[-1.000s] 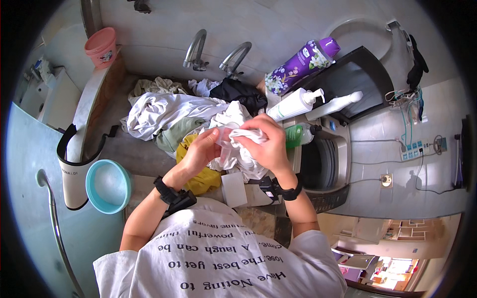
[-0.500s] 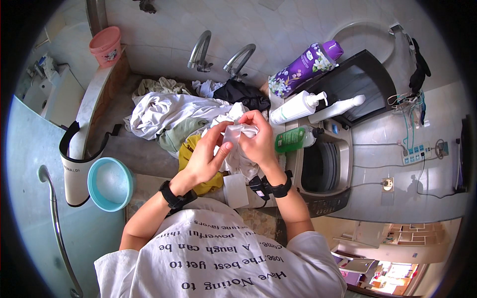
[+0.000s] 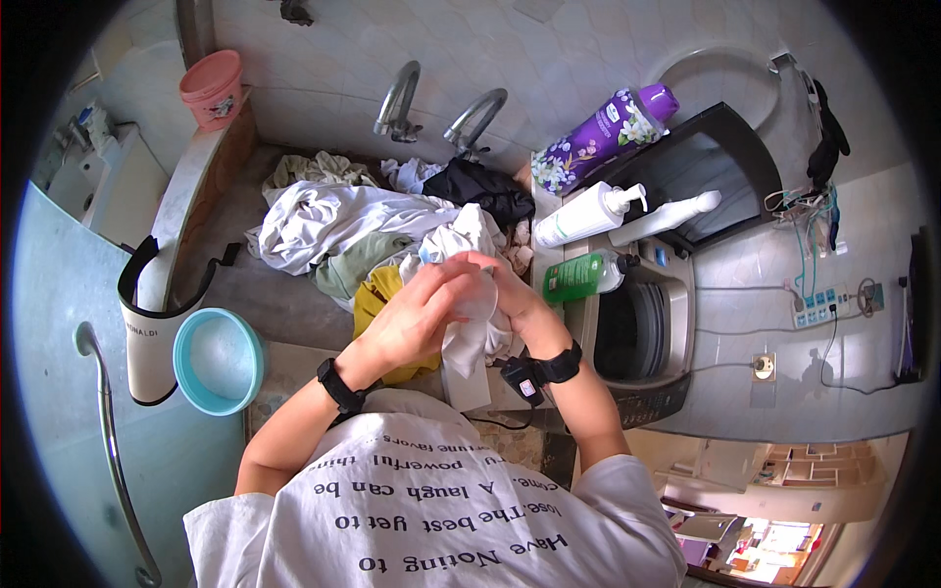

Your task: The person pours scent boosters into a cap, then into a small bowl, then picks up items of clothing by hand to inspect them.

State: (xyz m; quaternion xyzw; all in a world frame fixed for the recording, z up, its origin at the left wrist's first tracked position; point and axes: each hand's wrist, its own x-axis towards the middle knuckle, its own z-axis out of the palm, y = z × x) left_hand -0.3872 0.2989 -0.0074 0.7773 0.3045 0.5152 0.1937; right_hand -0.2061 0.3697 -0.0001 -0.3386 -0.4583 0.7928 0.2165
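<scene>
- Clear cup (image 3: 480, 297): lowered in view since the preceding frame, clasped by the half-curled left hand (image 3: 423, 306); handling judged unfinished.
- Right hand (image 3: 520, 304): mostly hidden; grip cannot be told.

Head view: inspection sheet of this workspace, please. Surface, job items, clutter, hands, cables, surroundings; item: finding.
Surface: grey stone-like washing surface, partly covered by a mixed-colour pile of crumpled clothes.
Job items: translucent plastic cup-like piece between the hands; crumpled white cloth just below it.
Clutter: purple flower-patterned bottle, white plastic pump bottle and transparent green bottle, right of the pile.
Hands: left hand and right hand close together at the translucent piece; exact grips hidden.
Cables: light-blue power strip and thin grey cord, right-hand wall.
Surroundings: curved chrome taps behind the pile; grey top-loading washing machine, lid open, right; round turquoise plastic basin, left.
</scene>
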